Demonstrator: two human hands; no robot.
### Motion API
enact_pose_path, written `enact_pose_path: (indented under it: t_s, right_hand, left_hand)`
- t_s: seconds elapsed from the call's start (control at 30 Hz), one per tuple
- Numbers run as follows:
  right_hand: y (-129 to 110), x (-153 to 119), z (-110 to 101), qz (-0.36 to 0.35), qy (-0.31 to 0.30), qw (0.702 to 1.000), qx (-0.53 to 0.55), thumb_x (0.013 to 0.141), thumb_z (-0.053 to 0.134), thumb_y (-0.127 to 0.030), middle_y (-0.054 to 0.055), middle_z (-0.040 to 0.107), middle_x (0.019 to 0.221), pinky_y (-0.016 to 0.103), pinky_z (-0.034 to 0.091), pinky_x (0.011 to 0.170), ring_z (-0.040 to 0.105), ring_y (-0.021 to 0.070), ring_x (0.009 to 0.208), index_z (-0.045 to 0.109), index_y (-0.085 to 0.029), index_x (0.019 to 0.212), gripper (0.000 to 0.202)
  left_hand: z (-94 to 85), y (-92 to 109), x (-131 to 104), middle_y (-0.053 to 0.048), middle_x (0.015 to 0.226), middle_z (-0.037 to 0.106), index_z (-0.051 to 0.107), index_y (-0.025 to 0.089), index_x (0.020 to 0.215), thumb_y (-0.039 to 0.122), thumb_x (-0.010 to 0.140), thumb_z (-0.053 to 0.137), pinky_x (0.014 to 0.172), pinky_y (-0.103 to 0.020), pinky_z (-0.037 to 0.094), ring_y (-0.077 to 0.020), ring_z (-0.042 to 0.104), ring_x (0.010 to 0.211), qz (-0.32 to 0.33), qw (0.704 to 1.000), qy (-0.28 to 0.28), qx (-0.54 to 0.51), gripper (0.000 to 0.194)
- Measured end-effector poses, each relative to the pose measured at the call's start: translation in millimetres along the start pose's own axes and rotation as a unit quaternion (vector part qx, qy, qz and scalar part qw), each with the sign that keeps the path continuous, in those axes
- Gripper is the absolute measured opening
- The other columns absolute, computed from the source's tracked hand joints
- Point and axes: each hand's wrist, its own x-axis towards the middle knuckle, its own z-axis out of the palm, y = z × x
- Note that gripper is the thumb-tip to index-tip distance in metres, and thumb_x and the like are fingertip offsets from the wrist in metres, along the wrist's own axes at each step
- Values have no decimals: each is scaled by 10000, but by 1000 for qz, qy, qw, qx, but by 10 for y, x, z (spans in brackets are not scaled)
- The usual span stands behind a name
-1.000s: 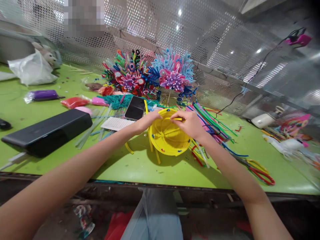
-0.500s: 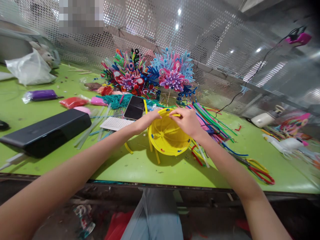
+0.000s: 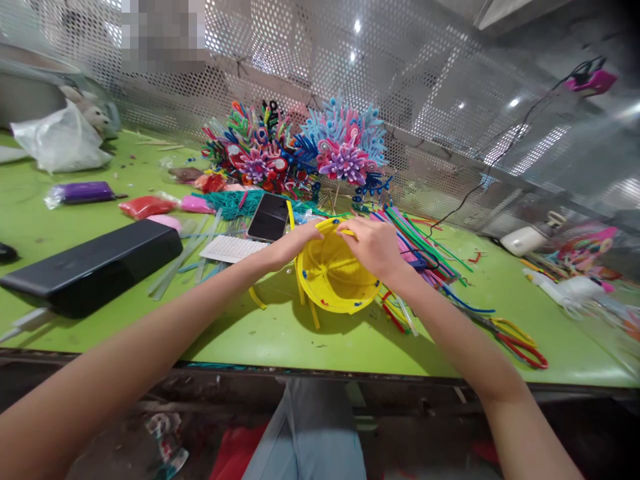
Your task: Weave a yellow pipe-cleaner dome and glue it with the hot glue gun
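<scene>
A yellow bowl-shaped frame [image 3: 340,293] of strips, dotted with small blue and red bits, is held above the green table with its hollow side facing me. My left hand [image 3: 300,241] grips its upper left rim, the fingertips partly hidden behind it. At the upper right rim, my right hand [image 3: 373,245] pinches a short yellow strip end [image 3: 347,233] between thumb and fingers. Loose yellow strips hang below the frame's left side. Colored pipe cleaners [image 3: 417,233] lie to the right of my right hand.
On the green table [image 3: 235,337] stand a black box [image 3: 95,263] at left and two pipe-cleaner flower pieces [image 3: 347,143] at the back. A phone [image 3: 270,217] and white bead sheet [image 3: 233,249] lie left of centre, red-handled scissors [image 3: 523,350] at right.
My right hand has turned slightly at the rim, its back now covering more of the fingers and the yellow strip. My left hand and the yellow frame have hardly moved.
</scene>
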Motion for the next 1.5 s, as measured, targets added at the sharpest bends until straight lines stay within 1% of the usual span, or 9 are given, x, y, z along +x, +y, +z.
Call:
enact_pose_path:
  t_s: [0.27, 0.5, 0.67, 0.8, 1.0, 1.2, 1.3, 1.4, 1.5]
  right_hand:
    - [-13, 51, 39, 31, 1, 999, -20, 927, 575, -226, 46, 767, 994, 295, 417, 701, 690, 199, 868, 742, -198, 984, 178]
    - [101, 101, 82, -50, 71, 996, 18, 926, 578, -227, 69, 721, 942, 348, 425, 792, 604, 232, 945, 732, -211, 894, 158]
    - [213, 184, 95, -81, 78, 991, 67, 896, 608, -237, 73, 686, 1052, 389, 407, 866, 592, 247, 1025, 652, -225, 885, 47]
    - [284, 289, 80, -57, 42, 985, 155, 801, 696, -199, 58, 706, 1057, 372, 435, 871, 644, 233, 998, 533, -222, 960, 228]
    - [279, 435, -95, -59, -95, 960, 258, 772, 680, -177, 8, 741, 898, 300, 480, 767, 698, 175, 807, 501, -219, 1058, 340]
    - [267, 498, -88, -72, -92, 960, 254, 768, 695, -225, -5, 709, 823, 296, 489, 763, 692, 170, 791, 558, -199, 934, 216]
    - [287, 496, -94, -58, -105, 943, 311, 732, 765, -319, 8, 711, 875, 318, 507, 795, 693, 181, 841, 557, -210, 1097, 434]
    - [358, 388, -152, -20, -54, 930, 362, 697, 793, -453, 35, 701, 1000, 331, 515, 814, 677, 188, 921, 515, -234, 1228, 638]
    - [463, 139, -185, 42, 53, 929, 364, 733, 745, -532, 25, 671, 979, 317, 510, 767, 645, 173, 904, 562, -236, 1093, 501]
  left_hand:
    - [-14, 11, -17, -90, 1326, 611, 610, 165, 1147, 340, 725, 527, 1093, -462, 350, -323, 487, 1260, 8, 1000, -18, 9, 465]
    - [-46, -90, 79, -76, 1246, 645, 620, 181, 1067, 330, 713, 515, 1081, -445, 351, -299, 503, 1218, 36, 998, -21, 45, 398]
    - [-77, -210, 173, -65, 1209, 661, 628, 196, 1046, 318, 700, 499, 1062, -434, 374, -289, 524, 1189, 55, 997, -21, 53, 388]
    - [-102, -182, 159, -70, 1260, 651, 617, 211, 1101, 317, 713, 489, 1071, -437, 381, -291, 522, 1216, 72, 994, -35, 75, 422]
    - [-97, -130, 151, -80, 1244, 656, 629, 193, 1085, 332, 731, 487, 1068, -445, 378, -311, 539, 1196, 57, 990, -43, 121, 406]
    - [-117, 15, 59, -63, 1255, 663, 659, 211, 1092, 339, 741, 509, 1095, -431, 357, -314, 530, 1230, 43, 987, -20, 155, 402]
    - [-172, 127, -3, -57, 1165, 694, 677, 211, 1032, 293, 715, 521, 1057, -409, 406, -297, 568, 1169, 44, 984, -25, 170, 362]
    - [-241, 178, -24, -42, 1091, 693, 660, 203, 1026, 196, 638, 512, 1006, -399, 459, -265, 610, 1081, 33, 983, -27, 176, 416]
    - [-319, 154, -2, -36, 1084, 675, 633, 206, 1056, 132, 554, 533, 1009, -409, 468, -254, 615, 1086, 30, 985, -18, 170, 518]
